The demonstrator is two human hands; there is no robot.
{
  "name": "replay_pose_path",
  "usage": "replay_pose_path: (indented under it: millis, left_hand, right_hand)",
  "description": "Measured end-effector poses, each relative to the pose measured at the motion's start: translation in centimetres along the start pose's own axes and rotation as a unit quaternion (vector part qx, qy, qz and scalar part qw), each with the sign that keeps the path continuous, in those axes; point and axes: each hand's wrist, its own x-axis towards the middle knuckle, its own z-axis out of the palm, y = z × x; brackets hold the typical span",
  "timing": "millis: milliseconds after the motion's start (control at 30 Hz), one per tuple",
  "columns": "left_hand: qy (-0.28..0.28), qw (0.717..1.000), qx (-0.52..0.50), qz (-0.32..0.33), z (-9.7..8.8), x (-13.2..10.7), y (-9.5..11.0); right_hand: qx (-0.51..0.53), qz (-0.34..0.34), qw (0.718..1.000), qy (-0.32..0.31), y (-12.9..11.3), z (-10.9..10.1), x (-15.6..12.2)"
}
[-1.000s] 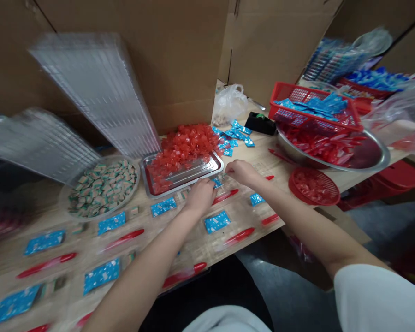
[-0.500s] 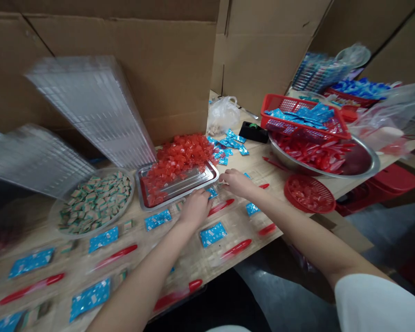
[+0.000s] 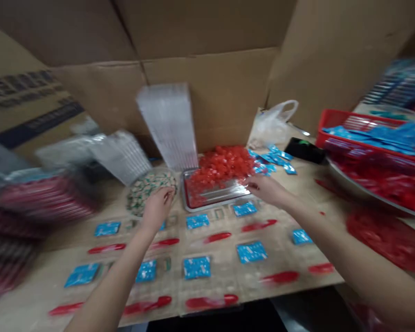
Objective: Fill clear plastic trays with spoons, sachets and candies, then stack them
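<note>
Head view: left hand [image 3: 157, 208] and right hand [image 3: 267, 190] apart, left touching a plate [image 3: 128, 203] of green-wrapped candies [image 3: 148, 191], right at the 3 o'clock edge of a steel tray [image 3: 214, 197] of red candies [image 3: 224, 163].

The single head-worn camera looks forward and down, close over the person's left forearm [image 3: 114, 272] and right forearm [image 3: 325, 244], onto a light wooden table [image 3: 280, 251] backed by tall brown cardboard boxes [image 3: 207, 92].

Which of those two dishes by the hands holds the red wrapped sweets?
The rectangular steel tray, heaped with red wrapped sweets, right by the right hand; the round plate beside it holds green-and-tan pieces.
</note>
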Motion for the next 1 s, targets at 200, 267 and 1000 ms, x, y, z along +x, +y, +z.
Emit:
replay_pose_path:
  millis: [200, 267, 1000]
  left_hand:
    - [-0.028, 0.996, 0.055, -0.066, -1.1, -2.0, -9.1]
    - [-0.04, 0.996, 0.051, -0.062, -0.6, -2.3, -9.6]
    - [0.025, 0.966, -0.221, -0.134, -0.7, -1.1, -9.7]
  right_hand:
    - [-0.036, -0.145, 0.987, -0.061, -13.1, 8.0, 10.2]
    - [-0.061, -0.153, 0.984, -0.071, -16.6, 10.1, 13.6]
    - [0.106, -0.101, 0.973, -0.176, -17.9, 14.0, 19.8]
